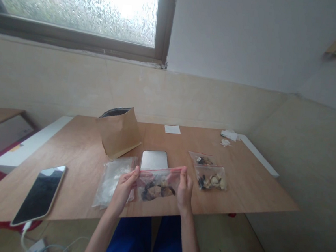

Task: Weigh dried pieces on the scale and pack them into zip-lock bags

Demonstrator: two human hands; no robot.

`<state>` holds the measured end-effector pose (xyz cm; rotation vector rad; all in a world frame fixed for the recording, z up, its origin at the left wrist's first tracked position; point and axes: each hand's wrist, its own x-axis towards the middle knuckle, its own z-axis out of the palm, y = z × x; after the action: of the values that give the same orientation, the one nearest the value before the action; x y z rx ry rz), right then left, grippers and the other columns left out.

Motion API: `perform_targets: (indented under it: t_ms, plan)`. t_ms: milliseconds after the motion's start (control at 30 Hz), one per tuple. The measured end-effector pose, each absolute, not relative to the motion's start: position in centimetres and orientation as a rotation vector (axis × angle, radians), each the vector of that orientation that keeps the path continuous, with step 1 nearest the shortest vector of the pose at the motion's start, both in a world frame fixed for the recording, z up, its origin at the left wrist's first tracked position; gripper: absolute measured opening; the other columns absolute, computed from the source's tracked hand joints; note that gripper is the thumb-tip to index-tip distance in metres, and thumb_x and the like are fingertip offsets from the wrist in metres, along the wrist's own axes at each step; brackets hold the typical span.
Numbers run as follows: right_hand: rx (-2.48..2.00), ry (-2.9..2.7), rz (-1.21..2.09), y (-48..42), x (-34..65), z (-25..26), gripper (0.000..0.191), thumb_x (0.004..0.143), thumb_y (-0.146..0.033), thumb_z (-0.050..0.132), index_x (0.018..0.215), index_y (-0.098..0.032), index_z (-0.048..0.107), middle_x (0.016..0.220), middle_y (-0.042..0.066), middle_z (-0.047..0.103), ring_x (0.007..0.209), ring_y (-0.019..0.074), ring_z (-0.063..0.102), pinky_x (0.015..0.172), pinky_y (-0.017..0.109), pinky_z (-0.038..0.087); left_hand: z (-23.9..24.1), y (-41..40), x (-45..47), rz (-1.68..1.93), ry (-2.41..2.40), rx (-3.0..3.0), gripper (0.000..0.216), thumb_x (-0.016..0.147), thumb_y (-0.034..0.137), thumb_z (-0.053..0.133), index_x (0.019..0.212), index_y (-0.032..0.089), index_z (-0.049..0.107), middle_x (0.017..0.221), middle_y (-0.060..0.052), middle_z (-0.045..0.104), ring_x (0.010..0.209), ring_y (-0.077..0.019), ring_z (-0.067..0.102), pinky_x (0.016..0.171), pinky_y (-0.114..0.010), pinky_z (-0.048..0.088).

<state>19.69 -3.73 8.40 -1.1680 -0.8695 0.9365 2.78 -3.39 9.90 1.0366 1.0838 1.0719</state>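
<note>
Between my two hands hangs a clear zip bag (156, 189) with a red seal strip and brown and dark dried pieces inside. My left hand (127, 182) pinches its top left corner. At the top right corner, my right hand (185, 189) is closed on the same strip. Just behind the bag lies a flat silver device like a small scale (154, 159), its front edge partly hidden. A stack of clear zip bags (109, 183) lies beside my left hand. To the right of my right hand lie two filled zip bags (212, 178), one overlapping the other, holding pale and dark pieces.
An open brown paper pouch (121, 135) stands at the back left. A phone (41, 193) with a charging cable (25, 231) lies near the left front edge. White paper (172, 129) and crumpled tissue (229, 135) lie along the back by the wall.
</note>
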Motion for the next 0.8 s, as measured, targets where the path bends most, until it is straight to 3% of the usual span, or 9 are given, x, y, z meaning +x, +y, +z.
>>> perform_targets:
  t_ms: [167,300,567,667,800]
  plan:
    - [-1.353,-0.914,0.817,-3.6,23.0,7.8,0.056,0.077,-0.067,0.043,0.063,-0.017,0.062,0.055,0.005,0.063,0.054,0.0181,0.058,0.056,0.029,0.046,9.7,-3.1,3.7,1.011,1.091,1.084,0.052,0.072,0.061,0.053,0.075,0.013,0.072,0.076,-0.012,0.071,0.069,-0.0232,0.067,0.067,-0.034,0.053]
    - [-1.525,-0.848,0.585,-4.0,29.2,6.0,0.062,0.073,-0.071,0.041,0.077,-0.014,0.065,0.069,0.007,0.065,0.063,0.0184,0.057,0.061,0.029,0.045,9.1,-2.0,2.7,1.142,1.178,1.068,0.053,0.074,0.059,0.052,0.087,0.011,0.07,0.094,-0.015,0.07,0.082,-0.0261,0.066,0.072,-0.038,0.053]
    - [-1.838,-0.85,0.284,-4.7,41.6,3.9,0.068,0.062,-0.075,0.045,0.085,-0.013,0.06,0.063,0.01,0.061,0.058,0.0221,0.055,0.057,0.035,0.043,11.3,1.6,-1.9,1.586,1.657,1.547,0.035,0.087,0.04,0.04,0.105,0.019,0.061,0.107,-0.008,0.062,0.105,-0.0218,0.055,0.093,-0.037,0.04]
    - [-1.977,-0.939,-0.064,-4.7,41.0,3.6,0.068,0.07,-0.067,0.042,0.098,-0.007,0.057,0.088,0.023,0.062,0.081,0.0309,0.057,0.071,0.044,0.043,13.8,3.4,-2.7,1.837,1.811,1.755,0.031,0.086,0.033,0.044,0.111,0.018,0.056,0.119,-0.01,0.053,0.117,-0.0232,0.044,0.1,-0.04,0.032]
    - [-2.055,-0.987,-0.462,-5.2,36.7,1.5,0.063,0.082,-0.048,0.031,0.112,0.003,0.051,0.116,0.034,0.049,0.111,0.0396,0.044,0.087,0.053,0.034,17.1,6.8,-4.0,1.902,1.956,1.861,0.035,0.088,0.029,0.046,0.119,0.013,0.049,0.129,-0.01,0.046,0.125,-0.0268,0.035,0.105,-0.046,0.022]
